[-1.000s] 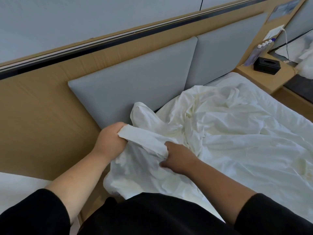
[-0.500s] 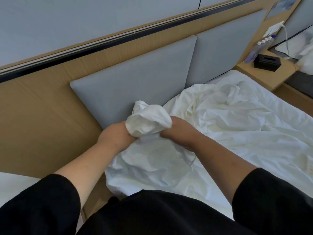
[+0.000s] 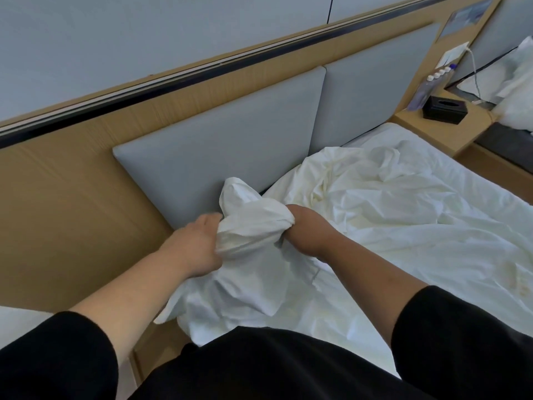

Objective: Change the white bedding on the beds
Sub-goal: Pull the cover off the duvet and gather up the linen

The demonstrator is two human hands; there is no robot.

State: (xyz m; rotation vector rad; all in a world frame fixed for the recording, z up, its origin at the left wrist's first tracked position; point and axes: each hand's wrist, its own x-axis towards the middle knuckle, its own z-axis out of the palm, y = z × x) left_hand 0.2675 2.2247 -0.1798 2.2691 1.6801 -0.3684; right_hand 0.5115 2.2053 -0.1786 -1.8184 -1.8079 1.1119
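I look down over my own two arms in black sleeves at a bed pushed against a grey padded headboard (image 3: 230, 145). My left hand (image 3: 199, 243) grips a bunched wad of white sheet (image 3: 253, 223) at the near head corner of the bed; its fingers curl into the cloth from the left. My right hand (image 3: 305, 226) meets the same wad from the right, its fingers buried in the fabric, so I judge that it clutches the wad too. The wad stands up just in front of the headboard, and the rest of the sheet trails down over the bed's edge toward my body.

Beyond my hands, more white bedding (image 3: 403, 203) lies rumpled and loose across the mattress, untucked. I judge the job to be early: this bed is mid-strip or mid-fit, and I cannot tell which. Nothing here is smoothed or tucked. A second bed (image 3: 519, 90) with white linen shows at far right, past a wooden nightstand (image 3: 450, 131) holding a black tissue box (image 3: 444, 109).
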